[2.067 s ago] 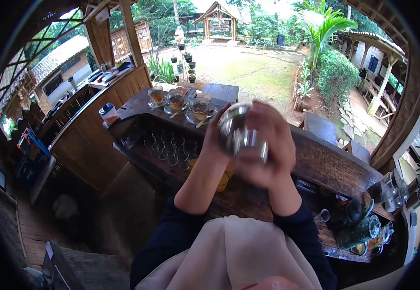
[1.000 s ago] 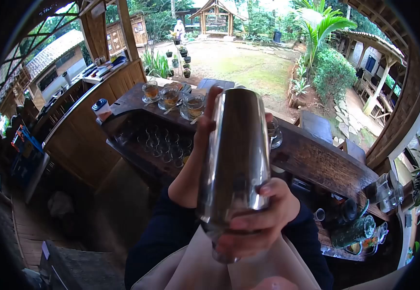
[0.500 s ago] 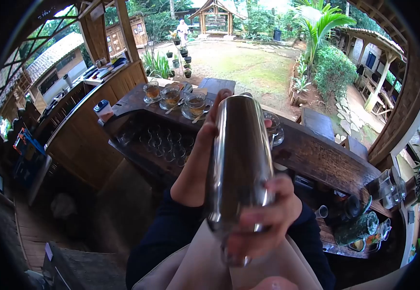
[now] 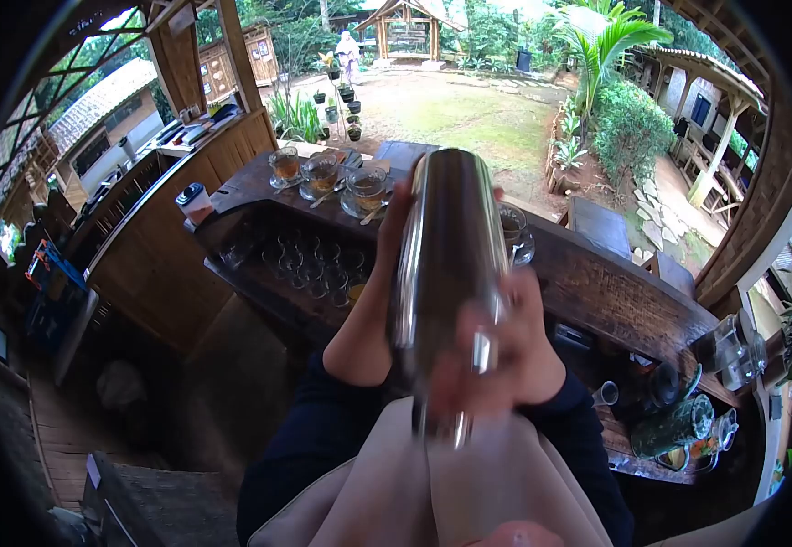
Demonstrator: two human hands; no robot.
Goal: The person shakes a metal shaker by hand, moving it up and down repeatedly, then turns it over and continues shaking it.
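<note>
A shiny metal cocktail shaker [image 4: 450, 246] is held up in front of me, tilted, with its broad end away from me and its narrow end toward my lap. My left hand [image 4: 396, 214] wraps the far part from behind, most of its fingers hidden by the metal. Around the near, narrow end is my right hand [image 4: 482, 360], its fingers smeared by motion. Beyond the shaker, glass cups of amber drink [image 4: 366, 187] stand on saucers along the dark wooden counter [image 4: 615, 301]. Another glass cup [image 4: 511, 223] is partly hidden just right of the shaker.
Several small glasses [image 4: 309, 264] sit on a shelf under the counter. A lidded cup [image 4: 195, 202] stands at the counter's left end. To the right are a glass jar [image 4: 740, 356] and a green patterned pitcher [image 4: 674, 428]. A person [image 4: 347, 56] is outside in the yard.
Both hands and the shaker have moved up and away from my lap. The right hand is still blurred. Outside, the distant person appears slightly nearer.
</note>
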